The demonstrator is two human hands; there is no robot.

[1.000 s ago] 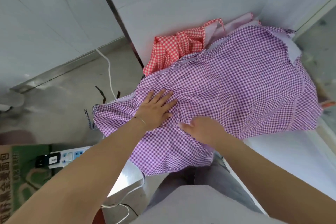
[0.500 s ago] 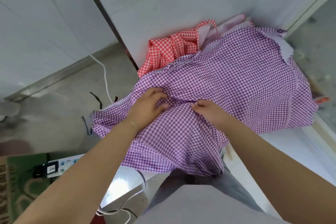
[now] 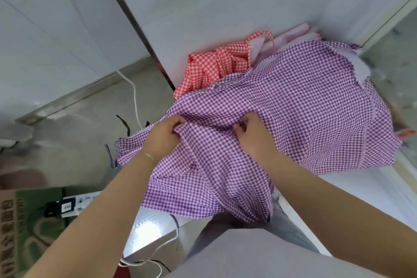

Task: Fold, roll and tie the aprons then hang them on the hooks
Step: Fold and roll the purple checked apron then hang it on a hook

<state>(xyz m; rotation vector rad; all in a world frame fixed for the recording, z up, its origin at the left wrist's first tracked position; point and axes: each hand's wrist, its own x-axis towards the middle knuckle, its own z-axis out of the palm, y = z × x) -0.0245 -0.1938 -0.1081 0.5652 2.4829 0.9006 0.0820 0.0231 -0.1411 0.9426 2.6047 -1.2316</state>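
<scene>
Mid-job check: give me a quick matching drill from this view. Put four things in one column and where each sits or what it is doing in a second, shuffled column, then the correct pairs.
Things
1. purple checked apron
2. red checked apron
3. left hand
4. power strip

Places or states
A. low at the left, beside the green printed box
B. spread over the white counter, near edge hanging off
C. bunched at the back against the wall
D. fingers curled, gripping a fold of purple cloth

Pairs: 1-B, 2-C, 3-D, 4-A

purple apron (image 3: pixel 293 106): matt checked cloth | red apron (image 3: pixel 216 63): checked cloth | counter (image 3: pixel 361 185): smooth white
</scene>
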